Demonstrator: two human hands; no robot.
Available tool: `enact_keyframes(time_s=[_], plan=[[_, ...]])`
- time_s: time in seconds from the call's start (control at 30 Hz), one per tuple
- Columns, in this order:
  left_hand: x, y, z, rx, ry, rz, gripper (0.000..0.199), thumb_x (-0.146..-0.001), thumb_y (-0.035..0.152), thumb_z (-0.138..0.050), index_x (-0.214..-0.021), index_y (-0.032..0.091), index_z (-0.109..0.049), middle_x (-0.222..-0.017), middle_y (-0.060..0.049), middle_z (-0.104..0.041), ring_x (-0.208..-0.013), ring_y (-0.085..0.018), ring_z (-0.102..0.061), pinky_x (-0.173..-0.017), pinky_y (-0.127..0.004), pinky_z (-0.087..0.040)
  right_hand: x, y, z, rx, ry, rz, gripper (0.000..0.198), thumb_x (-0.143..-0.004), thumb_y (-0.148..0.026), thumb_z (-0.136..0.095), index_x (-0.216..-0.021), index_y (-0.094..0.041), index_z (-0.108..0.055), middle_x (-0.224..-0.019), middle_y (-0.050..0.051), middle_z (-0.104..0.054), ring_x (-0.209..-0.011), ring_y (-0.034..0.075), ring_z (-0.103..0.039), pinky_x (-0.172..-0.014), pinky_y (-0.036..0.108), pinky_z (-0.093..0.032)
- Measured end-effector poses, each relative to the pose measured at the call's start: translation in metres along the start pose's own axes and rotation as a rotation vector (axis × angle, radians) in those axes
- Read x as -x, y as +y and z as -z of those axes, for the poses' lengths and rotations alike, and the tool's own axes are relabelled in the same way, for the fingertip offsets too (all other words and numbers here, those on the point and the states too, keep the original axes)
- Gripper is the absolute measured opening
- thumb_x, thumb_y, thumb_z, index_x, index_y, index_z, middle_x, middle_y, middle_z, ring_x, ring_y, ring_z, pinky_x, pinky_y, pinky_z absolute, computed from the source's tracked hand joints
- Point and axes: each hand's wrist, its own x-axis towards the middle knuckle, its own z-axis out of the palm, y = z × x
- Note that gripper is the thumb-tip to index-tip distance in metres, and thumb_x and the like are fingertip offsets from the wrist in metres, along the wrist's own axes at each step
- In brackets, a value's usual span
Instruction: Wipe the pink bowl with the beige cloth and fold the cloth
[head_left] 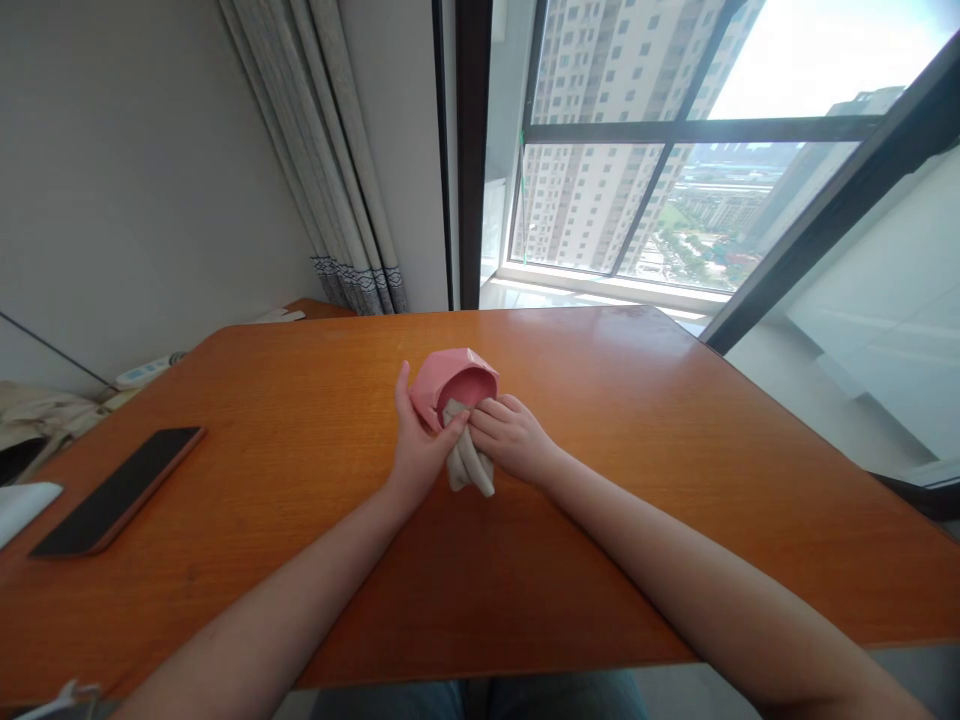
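Note:
A pink faceted pot or bowl (442,372) is tipped over the middle of the table, its round opening turned toward me. My left hand (421,440) grips it from the left side, thumb at the lower rim and a finger up along the outside. A pale beige cloth (469,462) hangs from the lower rim, with one end tucked into the opening. My right hand (514,435) is closed on that cloth at the right of the rim, its fingertips partly hidden by the folds. The left thumb also touches the cloth.
The wooden table (300,400) spreads around both hands. A dark flat tablet-like slab (120,492) lies at left, near a white item (26,508). Beyond the left edge are a power strip (146,371) and piled fabric (37,415). A window (637,200) stands behind.

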Motion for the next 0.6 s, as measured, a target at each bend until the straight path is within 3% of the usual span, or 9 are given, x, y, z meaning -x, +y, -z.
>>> enact_keyframes(time_s=[0.2,0.37,0.5,0.6], plan=[[-0.007,-0.006,0.004,-0.009,-0.007,0.042,0.059,-0.076,0.022,-0.058,-0.130,0.019,-0.035,-0.134,-0.012,-0.044,-0.128,-0.024,-0.041,-0.112,-0.042,-0.027,-0.002,0.004,0.002,-0.016,-0.083,0.009,0.020,-0.094,-0.016,-0.043,-0.084,-0.017,-0.060,-0.082,0.004,-0.061,-0.080,0.016,-0.046,-0.066,0.031,-0.030],[-0.014,-0.012,0.010,-0.039,-0.074,0.013,0.062,-0.075,0.020,-0.058,-0.132,0.020,-0.035,-0.142,-0.011,-0.037,-0.134,-0.024,-0.033,-0.114,-0.042,-0.021,0.003,0.013,0.001,0.037,-0.110,-0.036,0.019,-0.095,-0.017,-0.041,-0.090,-0.017,-0.060,-0.088,0.005,-0.062,-0.086,0.016,-0.048,-0.068,0.032,-0.030],[-0.006,-0.010,0.003,0.054,-0.031,0.082,0.072,-0.077,0.030,-0.061,-0.139,0.022,-0.023,-0.148,-0.011,-0.027,-0.137,-0.023,-0.029,-0.114,-0.039,-0.024,0.003,0.007,0.002,0.039,-0.073,-0.005,0.017,-0.094,-0.016,-0.043,-0.089,-0.016,-0.060,-0.084,0.004,-0.062,-0.083,0.016,-0.047,-0.067,0.032,-0.030],[-0.001,-0.008,-0.002,0.104,-0.006,0.115,0.067,-0.078,0.033,-0.061,-0.135,0.021,-0.028,-0.140,-0.011,-0.039,-0.130,-0.022,-0.039,-0.109,-0.037,-0.032,0.000,0.003,0.003,0.031,-0.038,-0.017,0.016,-0.093,-0.016,-0.044,-0.094,-0.016,-0.059,-0.087,0.004,-0.063,-0.082,0.016,-0.047,-0.068,0.031,-0.031]])
